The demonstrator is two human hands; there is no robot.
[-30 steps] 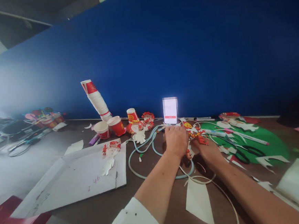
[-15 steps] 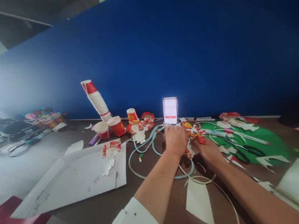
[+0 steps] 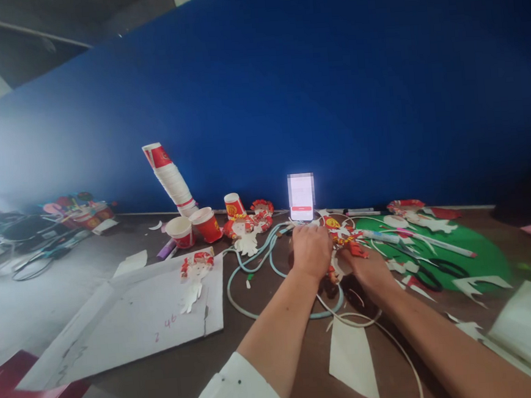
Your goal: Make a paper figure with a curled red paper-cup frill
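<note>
My left hand (image 3: 312,249) is closed, its fingers curled down and mostly hidden behind its back. Against its right side is a red, yellow and white paper cut-out (image 3: 347,238), which looks cut from a paper cup. My right hand (image 3: 368,270) reaches in from the right, fingers closed on the lower part of the cut-out and partly covered by it. Just behind my left hand a lit phone (image 3: 302,207) stands upright. Pale blue cable (image 3: 237,305) loops around and beneath both hands.
A leaning stack of paper cups (image 3: 171,179) stands back left, near two upright cups. A white board (image 3: 132,320) with a paper figure (image 3: 196,278) lies left. Black-handled scissors (image 3: 445,267), pens and paper scraps cover a green disc (image 3: 486,255) on the right. A blue partition (image 3: 258,101) rises behind.
Hardly anything differs. Both hands keep their place around the paper cut-out, and the whole view has shifted very slightly.
</note>
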